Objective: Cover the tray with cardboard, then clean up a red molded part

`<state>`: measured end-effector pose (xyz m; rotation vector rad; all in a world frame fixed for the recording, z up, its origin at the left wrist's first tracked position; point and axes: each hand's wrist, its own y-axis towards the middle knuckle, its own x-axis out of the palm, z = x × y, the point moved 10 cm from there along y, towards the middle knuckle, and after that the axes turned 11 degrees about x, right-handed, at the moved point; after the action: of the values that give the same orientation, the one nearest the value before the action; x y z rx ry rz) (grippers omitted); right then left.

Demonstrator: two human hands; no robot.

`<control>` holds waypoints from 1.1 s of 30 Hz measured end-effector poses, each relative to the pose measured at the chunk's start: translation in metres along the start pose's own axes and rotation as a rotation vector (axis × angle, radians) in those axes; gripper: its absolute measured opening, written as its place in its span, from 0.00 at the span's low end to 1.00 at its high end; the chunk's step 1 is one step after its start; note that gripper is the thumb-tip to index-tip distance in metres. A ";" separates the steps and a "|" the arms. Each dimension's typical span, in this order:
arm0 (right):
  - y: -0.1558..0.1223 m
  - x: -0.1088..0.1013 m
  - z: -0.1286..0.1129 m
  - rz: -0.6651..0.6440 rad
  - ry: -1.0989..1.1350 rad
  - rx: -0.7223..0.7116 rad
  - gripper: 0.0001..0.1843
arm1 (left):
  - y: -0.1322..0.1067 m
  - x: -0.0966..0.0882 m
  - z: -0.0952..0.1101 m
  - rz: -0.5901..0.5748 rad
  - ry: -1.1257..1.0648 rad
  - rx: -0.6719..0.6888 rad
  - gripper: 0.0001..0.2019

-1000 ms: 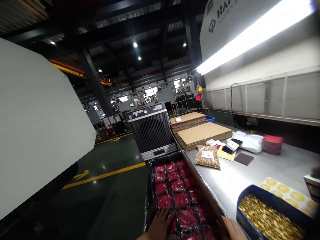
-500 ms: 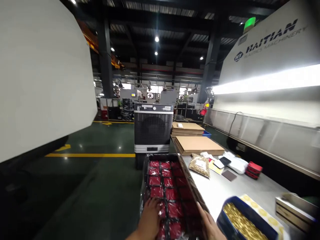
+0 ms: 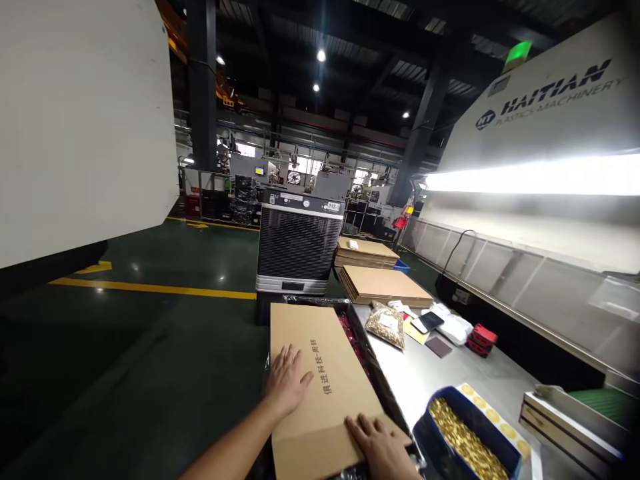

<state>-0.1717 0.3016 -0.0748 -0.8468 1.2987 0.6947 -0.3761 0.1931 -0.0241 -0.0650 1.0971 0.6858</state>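
A brown cardboard sheet [image 3: 313, 413] with printed dark characters lies over a box [image 3: 373, 363] lined with black plastic. Along the right side, a strip of the dark red contents [image 3: 349, 331] shows past the sheet's edge; the rest is hidden beneath. My left hand [image 3: 287, 381] rests flat on the left part of the sheet, fingers spread. Nearer to me, my right hand [image 3: 377, 443] lies on the sheet's right edge with its fingers stretched out. Neither hand grips anything.
Right of the box is a metal table [image 3: 410, 367] with a blue bin [image 3: 425, 427] of small brass-coloured parts, a bag of parts [image 3: 386, 325], a phone [image 3: 427, 323] and stacked cardboard [image 3: 385, 283]. An air cooler [image 3: 300, 247] stands ahead; white machines flank both sides.
The cardboard sheet now covers the rows of red wrapped pieces that lay exposed. Both hands have moved from the box and its contents onto the sheet. The view has turned slightly.
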 end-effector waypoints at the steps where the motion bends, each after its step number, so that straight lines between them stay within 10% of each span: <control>1: 0.000 0.000 0.001 -0.018 0.033 -0.001 0.44 | 0.005 0.015 -0.002 -0.060 0.022 0.006 0.33; 9: 0.001 -0.015 -0.004 0.039 0.409 -0.161 0.29 | 0.044 0.074 -0.005 -0.173 0.147 0.046 0.36; 16: 0.033 0.022 0.063 -0.050 0.526 0.355 0.24 | 0.053 0.011 -0.062 0.059 0.256 -0.399 0.27; 21: 0.040 0.025 0.087 0.038 0.615 0.564 0.23 | 0.052 0.001 -0.092 0.018 0.178 -0.599 0.24; 33: 0.006 -0.017 0.093 0.307 0.718 0.604 0.18 | 0.040 0.026 -0.044 0.057 0.311 -0.550 0.32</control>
<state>-0.1300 0.3843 -0.0532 -0.3943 2.1721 0.1788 -0.4258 0.2205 -0.0554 -0.6301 1.1796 1.0385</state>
